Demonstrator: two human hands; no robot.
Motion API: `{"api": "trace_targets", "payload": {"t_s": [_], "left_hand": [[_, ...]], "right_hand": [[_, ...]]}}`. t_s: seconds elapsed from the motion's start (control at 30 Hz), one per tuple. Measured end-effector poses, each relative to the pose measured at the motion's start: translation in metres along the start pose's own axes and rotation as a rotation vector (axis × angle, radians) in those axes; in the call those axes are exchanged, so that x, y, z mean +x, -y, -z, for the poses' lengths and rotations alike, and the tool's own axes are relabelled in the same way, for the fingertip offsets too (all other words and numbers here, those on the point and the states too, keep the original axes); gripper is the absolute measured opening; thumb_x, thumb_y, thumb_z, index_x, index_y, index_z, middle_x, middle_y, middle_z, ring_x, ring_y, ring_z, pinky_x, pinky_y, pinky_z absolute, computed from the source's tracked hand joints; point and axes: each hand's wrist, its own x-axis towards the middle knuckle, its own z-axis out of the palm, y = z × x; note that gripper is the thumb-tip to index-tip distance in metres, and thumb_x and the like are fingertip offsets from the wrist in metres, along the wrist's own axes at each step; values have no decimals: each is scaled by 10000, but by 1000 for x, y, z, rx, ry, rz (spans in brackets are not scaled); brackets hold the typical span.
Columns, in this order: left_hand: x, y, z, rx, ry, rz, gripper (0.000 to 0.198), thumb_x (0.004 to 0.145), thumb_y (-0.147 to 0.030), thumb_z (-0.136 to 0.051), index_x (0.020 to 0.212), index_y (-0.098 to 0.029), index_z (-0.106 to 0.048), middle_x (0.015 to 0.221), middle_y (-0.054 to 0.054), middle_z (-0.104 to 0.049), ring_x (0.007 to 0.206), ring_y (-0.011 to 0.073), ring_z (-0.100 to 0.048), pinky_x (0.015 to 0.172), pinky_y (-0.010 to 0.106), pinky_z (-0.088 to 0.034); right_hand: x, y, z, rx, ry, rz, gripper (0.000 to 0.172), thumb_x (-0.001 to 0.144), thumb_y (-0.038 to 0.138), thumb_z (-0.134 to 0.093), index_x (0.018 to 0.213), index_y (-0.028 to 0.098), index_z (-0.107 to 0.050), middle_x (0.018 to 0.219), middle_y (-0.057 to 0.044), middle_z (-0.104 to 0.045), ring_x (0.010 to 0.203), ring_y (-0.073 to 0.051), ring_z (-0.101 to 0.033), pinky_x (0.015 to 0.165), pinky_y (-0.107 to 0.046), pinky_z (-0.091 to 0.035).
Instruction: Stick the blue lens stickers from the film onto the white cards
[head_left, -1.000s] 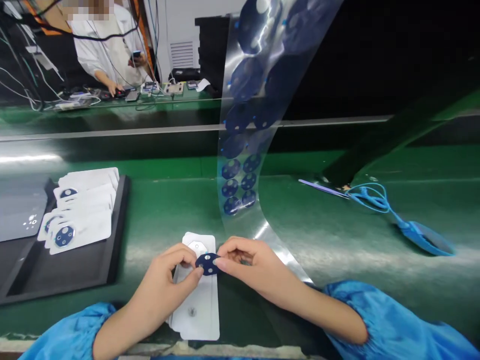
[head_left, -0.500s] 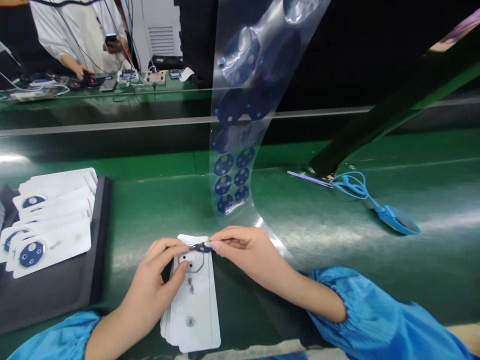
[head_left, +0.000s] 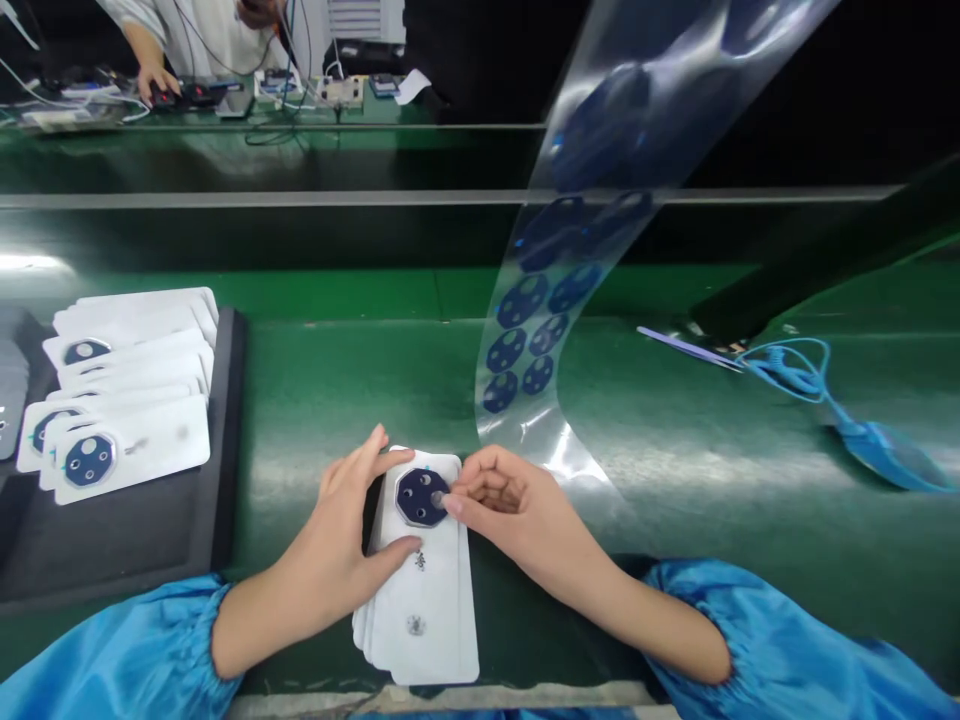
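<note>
A stack of white, round-cornered panels (head_left: 439, 640) lies in front of me. On the top panel's octagonal camera area sits a dark blue film sticker (head_left: 415, 505) with several round holes. My left hand (head_left: 345, 535) is open, thumb and fingers spread along the stack's left side, with the thumb on the top panel below the sticker. My right hand (head_left: 506, 500) is closed, its thumb and forefinger pinched at the sticker's right edge. The curled fingers partly hide that edge.
A clear film strip (head_left: 536, 425) bearing dark blue stickers hangs behind my hands. To the left, a black tray (head_left: 225, 430) holds overlapping white panels (head_left: 161, 450). Tweezers (head_left: 686, 348) and a blue corded strap (head_left: 877, 445) lie right. Another person's hand (head_left: 156, 82) works across the bench.
The sticker went from being held tilted between both hands to lying flat on the octagonal area. My left fingers have let go and spread. The view has shifted.
</note>
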Motion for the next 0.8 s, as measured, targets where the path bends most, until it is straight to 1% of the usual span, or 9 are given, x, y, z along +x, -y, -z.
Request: {"api": "trace_targets", "payload": {"t_s": [0.17, 0.3, 0.5, 0.8], "left_hand": [[0, -1, 0, -10, 2, 7, 1066, 886, -215, -706, 1593, -413, 67, 1476, 69, -542, 1423, 314, -401, 1142, 571, -298], [0, -1, 1, -15, 11, 6, 1073, 888, -218, -711, 1596, -405, 74, 1466, 78, -553, 1386, 311, -456, 1134, 547, -310], [1, -2, 1, -16, 7, 10, 1039, 895, -235, -715, 1601, -398, 30, 1471, 84, -546, 1378, 317, -460, 1124, 547, -309], [3, -4, 2, -5, 20, -15, 1003, 914, -240, -705, 1610, -377, 4, 1484, 83, -546, 1432, 302, -429, 1144, 530, -279]], "right_hand": [[1, -2, 2, -17, -3, -41, 288, 768, 383, -835, 774, 210, -605, 736, 12, -666, 671, -138, -590, 629, -271, -448], [2, -1, 1, -19, -19, -77, 318, 719, 397, -874, 742, 210, -618, 703, 14, -660, 637, -139, -575, 601, -271, -438], [6, 0, 2, -10, -19, -119, 320, 677, 393, -900, 706, 212, -638, 658, 23, -647, 607, -133, -559, 572, -263, -424], [10, 4, 5, 28, 4, -152, 232, 684, 314, -844, 668, 210, -638, 592, 32, -615, 551, -119, -517, 534, -259, -384]]}}
